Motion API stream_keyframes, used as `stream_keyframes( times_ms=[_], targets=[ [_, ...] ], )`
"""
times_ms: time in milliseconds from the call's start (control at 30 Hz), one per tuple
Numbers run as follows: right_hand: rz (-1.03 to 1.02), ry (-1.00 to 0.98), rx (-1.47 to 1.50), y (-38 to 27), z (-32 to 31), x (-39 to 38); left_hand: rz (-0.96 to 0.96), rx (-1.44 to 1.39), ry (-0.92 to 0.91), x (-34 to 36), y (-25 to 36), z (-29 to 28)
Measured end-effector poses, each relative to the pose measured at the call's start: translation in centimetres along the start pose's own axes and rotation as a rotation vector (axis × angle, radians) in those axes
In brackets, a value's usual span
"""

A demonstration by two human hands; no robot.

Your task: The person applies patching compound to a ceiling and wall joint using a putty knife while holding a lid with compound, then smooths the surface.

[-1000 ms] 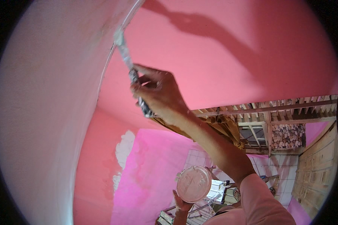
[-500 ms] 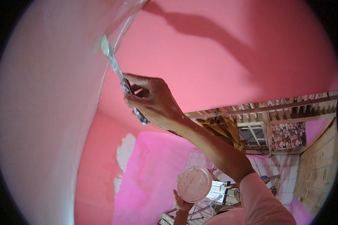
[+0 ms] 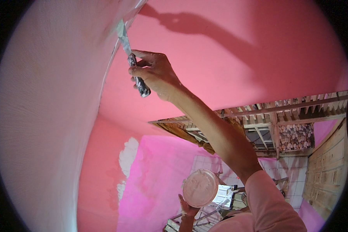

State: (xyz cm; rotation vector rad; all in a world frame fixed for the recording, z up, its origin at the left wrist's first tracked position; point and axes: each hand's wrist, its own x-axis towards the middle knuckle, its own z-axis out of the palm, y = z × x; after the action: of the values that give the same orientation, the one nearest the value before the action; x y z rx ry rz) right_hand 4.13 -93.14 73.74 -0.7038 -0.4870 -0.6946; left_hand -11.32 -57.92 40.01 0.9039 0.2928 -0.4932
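Raised high, my right hand (image 3: pixel 150 75) grips a putty knife (image 3: pixel 125 40) with a dark handle smeared white. Its blade meets the pale surface (image 3: pixel 46 100), close to the thin white seam along the edge of the pink wall (image 3: pixel 228 62). The arm's shadow falls on that wall. Low in the picture, my left hand (image 3: pixel 188 207) supports a round, shallow container (image 3: pixel 200 187) with pale paste in it.
A barred window (image 3: pixel 261 137) with gathered brown curtain (image 3: pixel 170 131) and a pebble-patterned panel (image 3: pixel 295 135) are at the right, beside a wooden door (image 3: pixel 324 166). Below are a tiled floor (image 3: pixel 295 181) and metal ladder-like frames (image 3: pixel 207 218). The lower wall has white patches (image 3: pixel 127 154).
The putty knife first moved left onto the pale surface, then rose and shifted slightly right over the last half second, my right hand rising with it. My left hand and the container barely moved.
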Motion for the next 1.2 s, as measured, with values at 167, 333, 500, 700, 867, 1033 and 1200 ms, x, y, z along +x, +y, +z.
stream_keyframes(
  times_ms=[167,333,500,700,867,1033,1200],
  targets=[
    [0.077,-0.204,-0.124,-1.4,1.2,-4.3,-0.020,-0.042,0.027,0.0,-0.1,0.4],
    [0.071,-0.197,-0.212,-0.8,1.4,-7.8,-0.053,-0.048,-0.022,-0.3,-0.2,-0.2],
    [0.105,-0.088,-0.118,-1.9,0.1,-5.8,-0.090,-0.057,-0.020,0.2,-0.8,0.4],
    [0.066,-0.101,-0.118,-4.3,1.3,-4.8,-0.049,-0.161,-0.069,-0.1,-1.2,3.0],
    [0.155,-0.273,-0.205,-5.5,2.1,-9.1,-0.116,-0.298,-0.376,-0.8,-1.1,2.0],
    [0.194,-0.115,-0.021,-4.6,0.5,-11.5,-0.042,0.091,0.032,-1.2,-1.3,3.9],
    [0.108,0.135,0.040,-7.0,-1.5,-8.8,-0.062,0.019,-0.017,-0.9,-1.8,4.0]
  ],
)
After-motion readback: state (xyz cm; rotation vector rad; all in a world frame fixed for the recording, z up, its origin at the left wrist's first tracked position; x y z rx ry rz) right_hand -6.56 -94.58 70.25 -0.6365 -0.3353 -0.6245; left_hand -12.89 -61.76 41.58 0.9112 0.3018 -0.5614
